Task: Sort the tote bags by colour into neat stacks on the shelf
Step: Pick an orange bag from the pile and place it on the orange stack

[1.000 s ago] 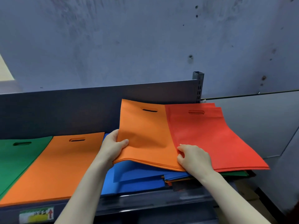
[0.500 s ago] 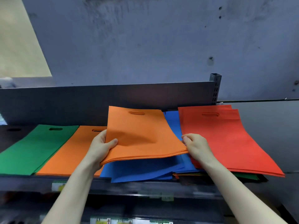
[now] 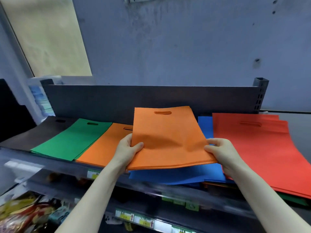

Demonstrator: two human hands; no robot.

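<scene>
**Orange tote bundle, held just above the shelf**

Head view. Orange tote bags (image 3: 168, 137) — a thin bundle, handle cut-out at the far end — are held slightly raised over the shelf (image 3: 151, 98), with the near edge tilted down.
- Left hand (image 3: 127, 148): grips the bundle's near left corner, thumb on top and fingers beneath.
- Right hand (image 3: 218, 148): pinches the bundle's right edge, thumb on top.
- Beneath the bundle: blue bags (image 3: 176, 175), loosely spread.
- To its left, flat on the shelf in a row: orange stack (image 3: 104, 145), green stack (image 3: 72, 138), black bag (image 3: 38, 132), their edges touching or overlapping.
- To its right: red bags (image 3: 255, 148), fanned and overhanging the shelf front, with a green bag (image 3: 292, 199) showing under them.
- Lower shelf — blurred packets (image 3: 21, 214) and price labels (image 3: 124, 216).
</scene>
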